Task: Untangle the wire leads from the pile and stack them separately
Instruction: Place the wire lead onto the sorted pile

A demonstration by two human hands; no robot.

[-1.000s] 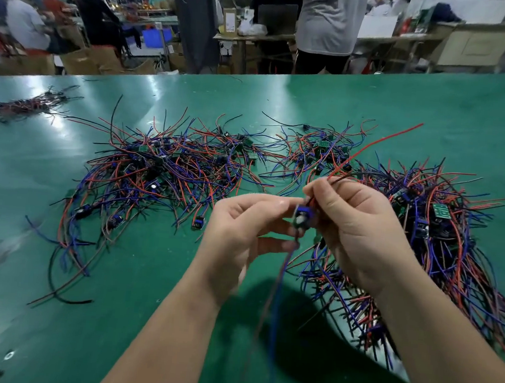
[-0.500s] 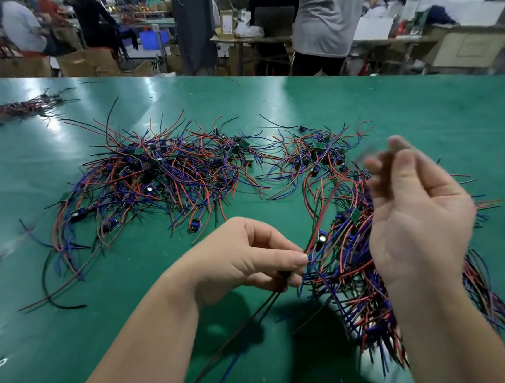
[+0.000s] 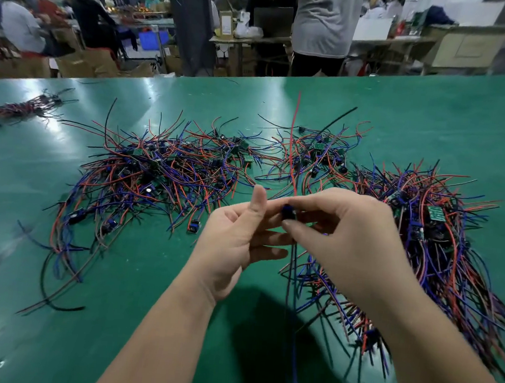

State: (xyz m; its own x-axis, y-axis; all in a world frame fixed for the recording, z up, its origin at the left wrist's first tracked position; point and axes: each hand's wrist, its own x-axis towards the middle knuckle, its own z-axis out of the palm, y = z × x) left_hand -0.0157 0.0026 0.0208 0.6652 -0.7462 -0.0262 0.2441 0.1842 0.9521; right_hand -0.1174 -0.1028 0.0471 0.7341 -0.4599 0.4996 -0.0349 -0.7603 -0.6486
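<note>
Pinching one wire lead (image 3: 288, 212) by its small blue component, the right hand (image 3: 348, 230) holds it above the green tabletop (image 3: 435, 115). Its red wire rises; its blue and dark wires hang down. The left hand (image 3: 235, 238) is released, thumb raised, fingers extended to the component. The tangled pile (image 3: 161, 177) lies spread beyond both hands.

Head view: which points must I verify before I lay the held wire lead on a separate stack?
1. Right hand pinches the blue part: ok.
2. Left hand grips it too: cannot tell.
3. Red lead free of the middle pile: cannot tell.
4. Hanging blue lead free of the right pile: cannot tell.
5. Separate bundle visible at far left: ok.
</note>
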